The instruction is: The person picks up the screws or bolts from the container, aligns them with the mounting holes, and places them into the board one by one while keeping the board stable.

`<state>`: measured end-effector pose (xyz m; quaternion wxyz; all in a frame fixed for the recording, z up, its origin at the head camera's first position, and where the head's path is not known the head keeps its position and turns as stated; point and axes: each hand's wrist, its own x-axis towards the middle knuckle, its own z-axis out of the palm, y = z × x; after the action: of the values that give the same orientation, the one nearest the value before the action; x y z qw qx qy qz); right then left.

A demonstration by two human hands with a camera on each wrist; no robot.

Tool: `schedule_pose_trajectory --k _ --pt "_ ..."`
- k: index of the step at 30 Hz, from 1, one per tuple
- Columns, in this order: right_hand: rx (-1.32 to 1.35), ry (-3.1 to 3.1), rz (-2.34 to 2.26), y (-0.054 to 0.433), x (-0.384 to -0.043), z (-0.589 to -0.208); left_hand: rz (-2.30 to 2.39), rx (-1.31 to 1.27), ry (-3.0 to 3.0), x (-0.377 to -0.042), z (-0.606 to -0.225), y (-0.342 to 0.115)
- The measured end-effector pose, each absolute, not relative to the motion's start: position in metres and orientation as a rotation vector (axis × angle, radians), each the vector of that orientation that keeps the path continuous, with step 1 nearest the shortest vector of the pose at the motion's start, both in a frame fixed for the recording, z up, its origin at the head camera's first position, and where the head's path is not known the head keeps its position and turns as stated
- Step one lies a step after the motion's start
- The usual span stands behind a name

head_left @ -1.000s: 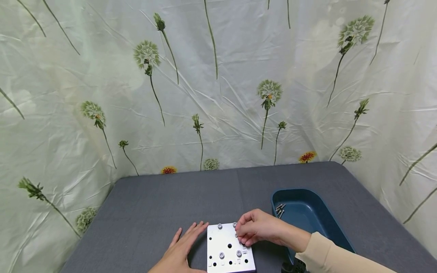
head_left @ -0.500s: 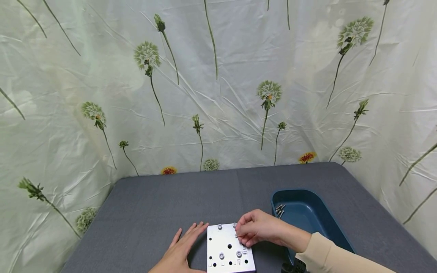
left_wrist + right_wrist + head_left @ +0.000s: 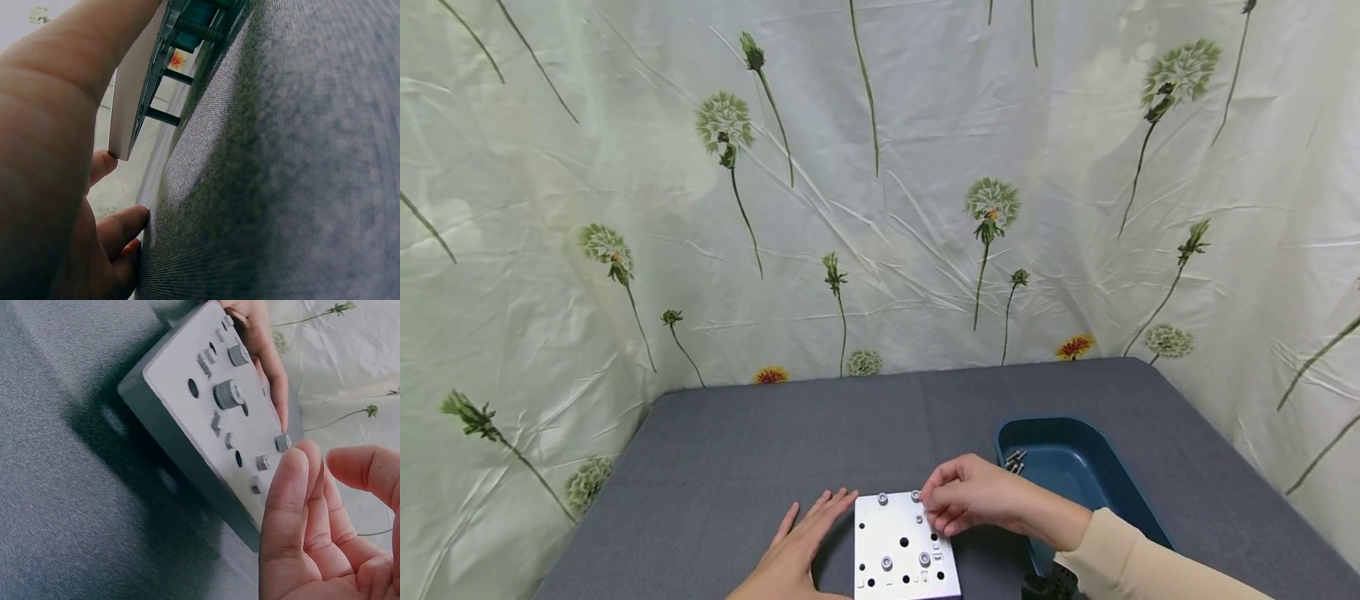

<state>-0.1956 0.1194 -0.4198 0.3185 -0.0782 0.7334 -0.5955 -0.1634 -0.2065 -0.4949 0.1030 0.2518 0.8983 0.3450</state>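
A silvery metal plate (image 3: 889,527) with several holes lies at the table's front, and large socket-head screws (image 3: 887,563) stand in it. One smaller screw (image 3: 919,519) sits near its right side. In the left wrist view, threaded screw shanks (image 3: 164,116) stick out beneath the plate. My left hand (image 3: 797,550) is spread along the plate's left side, a fingertip at its edge. My right hand (image 3: 973,497) hovers by the upper right edge beside the small screw. Its fingers are loosely bent, and the right wrist view shows a gap between the thumb (image 3: 286,506) and index finger (image 3: 362,465).
A dark blue tray (image 3: 1067,458) stands right of the plate, partly behind the right forearm, with several loose screws (image 3: 1015,460) in its near left corner. Grey cloth (image 3: 790,433) covers the table. A flower-print curtain (image 3: 895,208) hangs behind it.
My right hand has let go of the small screw and drawn slightly right, so the screw and a hole beside it show. The left hand and the plate have stayed put.
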Motion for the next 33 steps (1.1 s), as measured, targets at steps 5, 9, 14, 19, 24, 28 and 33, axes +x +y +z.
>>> schedule_pose_trajectory --k 5,9,14,19,24,28,33 --pt "-0.216 1.945 -1.571 0.123 -0.198 -0.413 1.037 0.758 2.639 -0.164 -0.495 -0.208" --pt "-0.226 1.952 -1.584 0.128 -0.2 -0.406 1.05 0.756 2.626 -0.165 -0.496 -0.21" --pt "-0.224 1.965 -1.6 0.135 -0.201 -0.397 1.043 0.747 2.626 -0.165 -0.493 -0.21" --pt "-0.229 1.98 -1.605 0.144 -0.203 -0.394 1.04 0.719 2.614 -0.165 -0.493 -0.208" --pt "-0.225 1.989 -1.614 0.152 -0.204 -0.392 1.041 0.71 2.617 -0.165 -0.495 -0.207" --pt "-0.221 2.0 -1.617 0.158 -0.205 -0.39 1.043 0.715 2.62 -0.165 -0.495 -0.206" --pt "-0.222 2.007 -1.63 0.165 -0.207 -0.389 1.045 0.715 2.614 -0.166 -0.495 -0.205"
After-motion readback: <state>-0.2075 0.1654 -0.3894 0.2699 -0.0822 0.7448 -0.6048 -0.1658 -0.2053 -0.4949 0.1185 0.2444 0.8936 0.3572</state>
